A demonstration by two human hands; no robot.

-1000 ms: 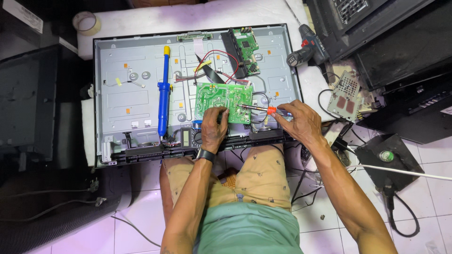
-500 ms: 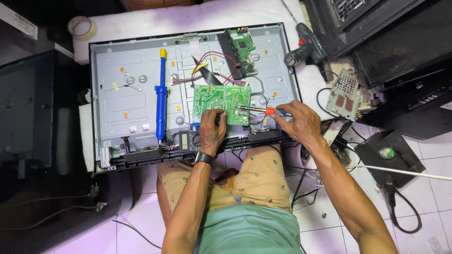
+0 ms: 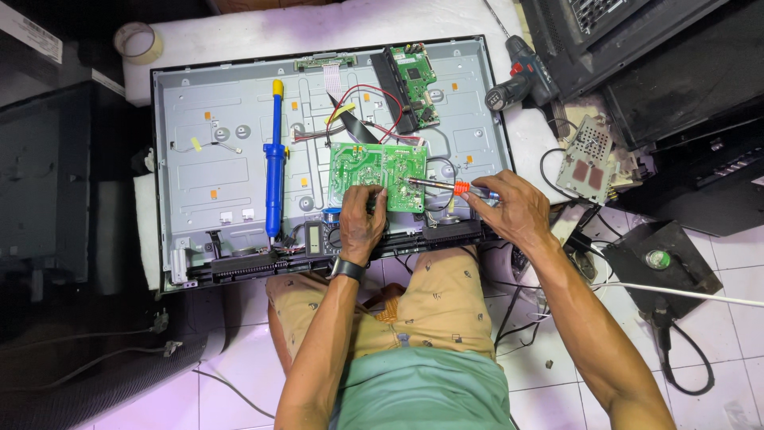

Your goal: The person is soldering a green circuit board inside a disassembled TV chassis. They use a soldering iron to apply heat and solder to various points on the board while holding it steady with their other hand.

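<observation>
Fingers (image 3: 371, 201) of the left hand (image 3: 360, 225) were curled down onto the lower edge of the green circuit board (image 3: 374, 171), pressing on it, though whether they pinched anything small there could not be told. Over on the other side, the right hand (image 3: 509, 209) was closed around the orange-handled soldering iron (image 3: 447, 186), its metal tip lying almost level and touching the board's right-hand part. That board sat on the grey metal back of an opened flat screen (image 3: 215, 159), which lay flat across the floor in front of the seated person's knees. Just left of the board a blue desoldering pump (image 3: 274, 171) with a yellow cap lay lengthwise on the panel. A second, narrower green board (image 3: 417, 80) stood near the panel's top edge, with red wires (image 3: 366, 99) looping between the two. Off the panel's upper right corner rested a cordless drill (image 3: 517, 76), and a roll of tape (image 3: 138, 41) lay beyond the upper left.
</observation>
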